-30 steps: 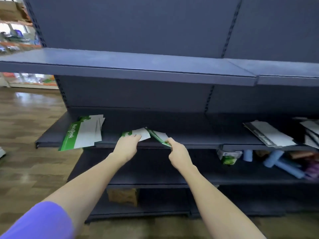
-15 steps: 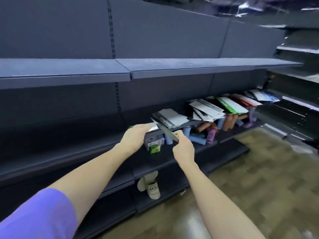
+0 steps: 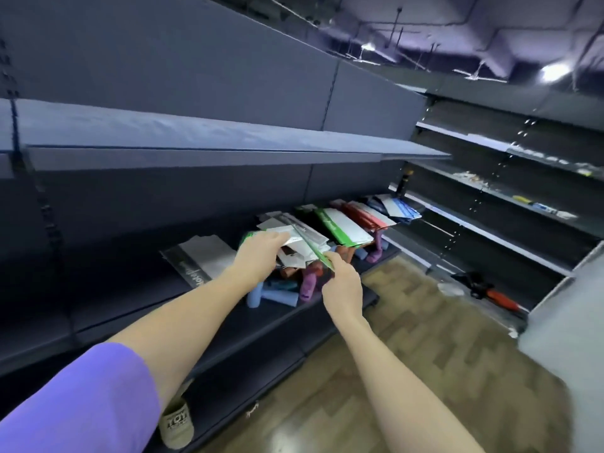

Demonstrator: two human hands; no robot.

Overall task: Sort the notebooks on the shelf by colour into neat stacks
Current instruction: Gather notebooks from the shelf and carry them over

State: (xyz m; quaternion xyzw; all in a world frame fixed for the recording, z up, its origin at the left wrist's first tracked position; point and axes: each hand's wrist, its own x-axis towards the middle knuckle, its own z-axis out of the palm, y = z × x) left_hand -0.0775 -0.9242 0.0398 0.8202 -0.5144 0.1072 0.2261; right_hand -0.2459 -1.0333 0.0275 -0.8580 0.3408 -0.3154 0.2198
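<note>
My left hand [image 3: 260, 255] grips one green-and-white notebook [image 3: 282, 231] by its left end. Gripping a second green notebook [image 3: 312, 248], seen edge-on, my right hand [image 3: 341, 282] holds it by its lower corner. Both are held in the air in front of the dark middle shelf [image 3: 137, 282]. On that shelf lie a grey notebook [image 3: 202, 258] to the left, a loose grey-white heap [image 3: 302, 230] behind my hands, then a green stack [image 3: 343, 227], a red stack [image 3: 364, 215] and a blue stack [image 3: 397, 209] further right.
The lower shelf [image 3: 294, 317] holds several rolled items in blue, purple and brown [image 3: 307, 284]. A beige slipper [image 3: 176, 423] sits on the bottom shelf. Another shelving unit [image 3: 510, 197] stands to the right across the wood floor, with a red-handled tool [image 3: 496, 297] at its foot.
I have turned and moved right along the shelf with both green notebooks still in my hands. The colour stacks at the right end have come closer.
</note>
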